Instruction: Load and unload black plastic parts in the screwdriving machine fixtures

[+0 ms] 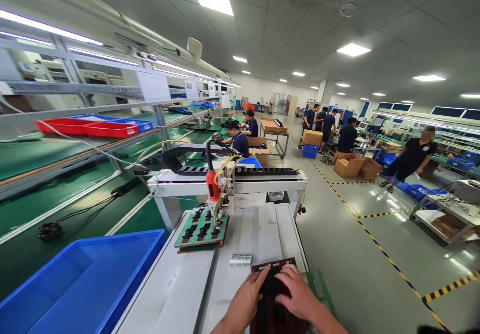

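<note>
At the bottom centre, a dark reddish-brown fixture plate (277,264) with slots lies on the white machine bed (187,284). My left hand (245,299) rests on its left side, index finger stretched out toward the far edge. My right hand (300,291) bends over its right side, thumb and fingers apart. Between the hands is something black (270,285), whose kind I cannot make out. Farther back, a green fixture plate (202,229) carries several black parts under a red-and-black screwdriver head (213,186). Just beyond my left hand sits a small silvery block (240,260).
A blue bin (112,254) stands left of the machine. The machine's gantry (270,188) crosses behind the green plate. A green frame-like piece (320,289) lies by my right forearm. Several people work farther back; a person (414,154) stands at right.
</note>
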`<move>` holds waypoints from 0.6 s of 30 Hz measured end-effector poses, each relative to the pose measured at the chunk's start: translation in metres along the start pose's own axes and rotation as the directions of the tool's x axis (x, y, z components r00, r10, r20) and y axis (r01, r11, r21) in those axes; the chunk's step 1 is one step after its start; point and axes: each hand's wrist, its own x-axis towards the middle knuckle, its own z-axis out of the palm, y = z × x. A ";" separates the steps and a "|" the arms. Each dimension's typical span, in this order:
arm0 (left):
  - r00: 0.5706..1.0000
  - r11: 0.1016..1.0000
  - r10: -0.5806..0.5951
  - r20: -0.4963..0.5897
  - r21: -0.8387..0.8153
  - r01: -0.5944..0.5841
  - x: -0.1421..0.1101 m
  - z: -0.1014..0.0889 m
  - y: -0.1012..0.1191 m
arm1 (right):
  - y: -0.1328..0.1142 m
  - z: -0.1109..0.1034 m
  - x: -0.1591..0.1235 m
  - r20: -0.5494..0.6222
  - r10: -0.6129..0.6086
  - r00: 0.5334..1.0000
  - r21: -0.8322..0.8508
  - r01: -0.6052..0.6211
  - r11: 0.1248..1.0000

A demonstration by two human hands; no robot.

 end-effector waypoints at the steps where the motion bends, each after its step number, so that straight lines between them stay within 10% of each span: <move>1: 1.000 1.000 0.005 -0.022 -0.010 -0.005 0.004 0.002 -0.001 | -0.001 0.002 0.003 -0.030 0.005 1.000 -0.012 -0.006 1.000; 18: 0.999 0.999 -0.025 -0.023 0.047 0.026 0.031 0.008 -0.028 | 0.040 0.034 0.056 -0.097 0.180 0.979 -0.177 -0.195 0.965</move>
